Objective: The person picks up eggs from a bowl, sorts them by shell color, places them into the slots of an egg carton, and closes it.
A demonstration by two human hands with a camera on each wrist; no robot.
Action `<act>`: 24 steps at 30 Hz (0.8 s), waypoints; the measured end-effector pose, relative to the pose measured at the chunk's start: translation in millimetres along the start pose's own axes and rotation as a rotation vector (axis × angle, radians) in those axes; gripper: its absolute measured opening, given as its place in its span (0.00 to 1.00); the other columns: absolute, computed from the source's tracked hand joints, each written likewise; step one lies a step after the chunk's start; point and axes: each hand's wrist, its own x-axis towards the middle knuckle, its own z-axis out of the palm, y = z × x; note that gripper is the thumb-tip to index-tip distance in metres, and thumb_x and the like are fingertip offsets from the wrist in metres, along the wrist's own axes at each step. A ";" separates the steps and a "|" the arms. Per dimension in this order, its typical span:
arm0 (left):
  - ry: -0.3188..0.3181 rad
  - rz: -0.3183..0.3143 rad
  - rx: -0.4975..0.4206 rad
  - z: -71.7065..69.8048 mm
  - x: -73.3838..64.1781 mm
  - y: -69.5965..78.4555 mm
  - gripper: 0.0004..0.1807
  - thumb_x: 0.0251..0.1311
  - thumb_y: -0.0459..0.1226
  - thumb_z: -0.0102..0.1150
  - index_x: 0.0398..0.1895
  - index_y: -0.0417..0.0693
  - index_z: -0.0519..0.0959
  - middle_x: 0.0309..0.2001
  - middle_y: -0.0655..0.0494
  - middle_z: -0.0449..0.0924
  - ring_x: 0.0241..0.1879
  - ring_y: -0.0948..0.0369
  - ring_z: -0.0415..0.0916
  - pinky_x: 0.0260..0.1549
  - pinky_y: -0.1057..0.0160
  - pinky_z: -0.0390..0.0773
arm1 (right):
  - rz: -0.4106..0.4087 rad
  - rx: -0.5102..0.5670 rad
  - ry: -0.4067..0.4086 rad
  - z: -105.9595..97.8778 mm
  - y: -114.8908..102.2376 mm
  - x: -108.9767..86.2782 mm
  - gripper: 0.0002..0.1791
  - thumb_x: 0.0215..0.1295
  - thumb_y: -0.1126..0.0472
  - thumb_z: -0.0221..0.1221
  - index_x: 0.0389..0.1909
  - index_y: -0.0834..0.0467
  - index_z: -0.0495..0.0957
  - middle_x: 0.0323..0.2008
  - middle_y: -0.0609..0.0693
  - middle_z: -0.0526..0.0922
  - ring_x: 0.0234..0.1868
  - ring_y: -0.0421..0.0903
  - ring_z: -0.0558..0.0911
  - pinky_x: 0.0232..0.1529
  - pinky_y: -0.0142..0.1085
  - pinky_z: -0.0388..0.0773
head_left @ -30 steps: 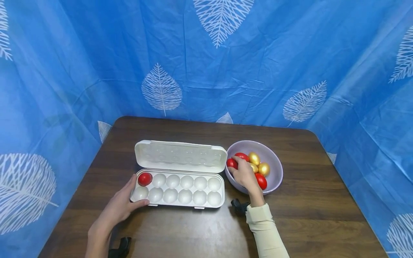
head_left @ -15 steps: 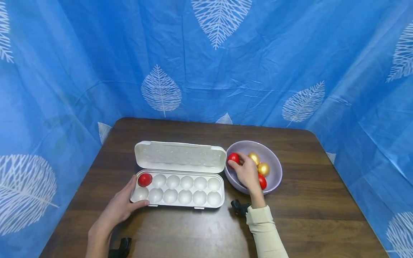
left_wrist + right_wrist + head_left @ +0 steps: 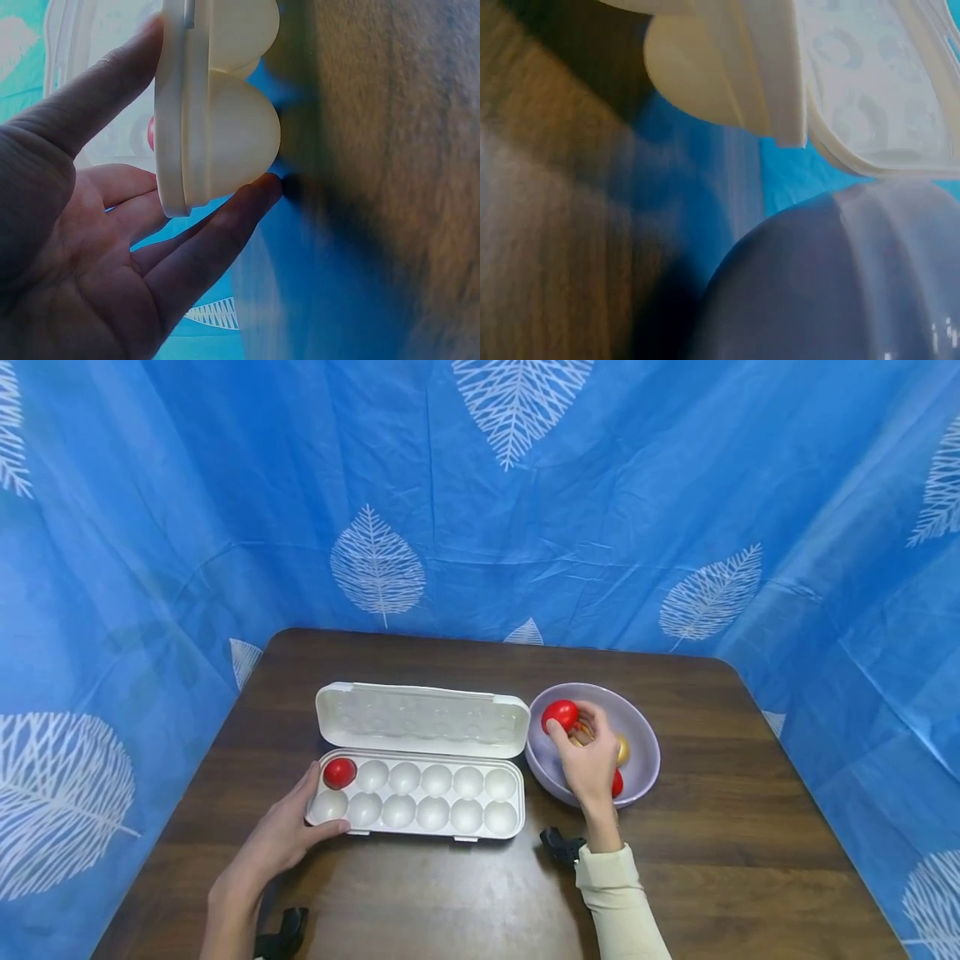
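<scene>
My right hand point(image 3: 591, 753) pinches a red egg point(image 3: 559, 716) between thumb and fingers, over the left part of a lilac bowl point(image 3: 643, 727). Partly hidden by that hand, gold eggs point(image 3: 623, 749) and another red egg point(image 3: 617, 782) lie in the bowl. To its left, a white egg carton point(image 3: 416, 837) has its lid point(image 3: 420, 720) swung back. One red egg point(image 3: 340, 772) sits in the carton's back-left cup. My left hand point(image 3: 281, 837) grips the carton's left end; the left wrist view shows the thumb point(image 3: 112, 90) along the rim and a fingertip point(image 3: 264, 189) against a cup's underside.
Everything stands on a dark wooden table point(image 3: 465, 910). Blue curtains point(image 3: 570, 527) with white leaf prints hang behind and at both sides. Black wrist-camera mounts point(image 3: 561, 843) show beside both wrists. In the right wrist view, the bowl point(image 3: 802, 285) stands close to the carton point(image 3: 705, 67).
My right hand has raised a red egg from among the others in the bowl and shifted slightly rightward with it. The left hand stays at the carton's left end.
</scene>
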 end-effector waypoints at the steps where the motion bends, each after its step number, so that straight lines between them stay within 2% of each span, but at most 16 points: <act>1: -0.003 -0.007 -0.003 -0.4 0.2 -0.1 0.63 0.53 0.56 0.70 0.76 0.30 0.41 0.74 0.27 0.41 0.71 0.31 0.44 0.65 0.33 0.50 | -0.071 -0.005 0.015 1.6 -7.2 -1.8 0.20 0.53 0.74 0.69 0.47 0.76 0.76 0.42 0.69 0.82 0.39 0.60 0.84 0.44 0.30 0.82; 2: -0.004 -0.007 -0.005 -1.0 0.4 -0.5 0.63 0.53 0.56 0.70 0.76 0.30 0.41 0.74 0.27 0.41 0.71 0.31 0.44 0.65 0.33 0.49 | -0.143 -0.009 0.025 3.8 -14.6 -3.6 0.20 0.50 0.77 0.69 0.45 0.77 0.76 0.40 0.70 0.82 0.36 0.62 0.84 0.42 0.31 0.83; 5: 0.007 -0.009 0.001 -4.6 -0.7 -2.3 0.64 0.52 0.56 0.70 0.76 0.31 0.41 0.74 0.27 0.41 0.71 0.31 0.44 0.65 0.32 0.50 | -0.327 -0.014 0.027 17.3 -13.6 -6.7 0.22 0.44 0.78 0.70 0.43 0.76 0.77 0.38 0.68 0.83 0.32 0.61 0.85 0.41 0.30 0.82; 7: 0.020 -0.009 0.005 -6.6 -1.5 -3.5 0.64 0.52 0.57 0.70 0.76 0.31 0.41 0.74 0.27 0.42 0.71 0.30 0.44 0.64 0.32 0.50 | -0.393 0.011 0.000 29.0 -11.2 -10.3 0.23 0.43 0.76 0.72 0.44 0.73 0.79 0.39 0.66 0.84 0.33 0.60 0.85 0.43 0.30 0.82; 10: 0.029 0.007 0.006 -5.9 -1.6 -4.4 0.64 0.52 0.57 0.70 0.76 0.30 0.41 0.73 0.26 0.42 0.70 0.30 0.45 0.64 0.31 0.50 | -0.447 0.052 -0.081 45.2 -10.0 -20.5 0.24 0.44 0.71 0.73 0.46 0.69 0.80 0.41 0.61 0.85 0.37 0.57 0.86 0.46 0.31 0.81; 13: 0.026 0.029 -0.007 -0.8 -0.6 -4.4 0.63 0.53 0.56 0.70 0.76 0.29 0.43 0.73 0.27 0.43 0.71 0.31 0.45 0.65 0.33 0.51 | -0.465 0.074 -0.177 60.2 -16.6 -35.1 0.23 0.47 0.67 0.73 0.47 0.65 0.80 0.40 0.58 0.86 0.37 0.53 0.86 0.43 0.34 0.83; 16: 0.019 0.024 -0.017 2.8 -0.2 -4.4 0.62 0.53 0.55 0.71 0.76 0.30 0.44 0.74 0.28 0.44 0.71 0.32 0.46 0.65 0.34 0.51 | -0.456 0.058 -0.280 79.2 -25.1 -50.5 0.22 0.50 0.64 0.73 0.47 0.63 0.81 0.40 0.54 0.87 0.36 0.48 0.86 0.40 0.37 0.84; 20: 0.018 0.004 -0.024 2.9 -0.3 -4.6 0.62 0.52 0.54 0.71 0.76 0.30 0.44 0.74 0.28 0.44 0.71 0.32 0.46 0.65 0.34 0.52 | -0.373 0.032 -0.418 110.3 -35.5 -67.0 0.20 0.54 0.63 0.72 0.48 0.63 0.80 0.41 0.53 0.86 0.39 0.45 0.86 0.42 0.37 0.84; 24: 0.011 -0.022 -0.026 0.9 1.2 -4.7 0.64 0.50 0.57 0.71 0.77 0.33 0.43 0.74 0.29 0.43 0.71 0.32 0.45 0.64 0.33 0.53 | -0.272 -0.021 -0.512 139.2 -39.1 -77.2 0.18 0.56 0.64 0.70 0.47 0.62 0.79 0.40 0.51 0.85 0.40 0.43 0.86 0.45 0.32 0.82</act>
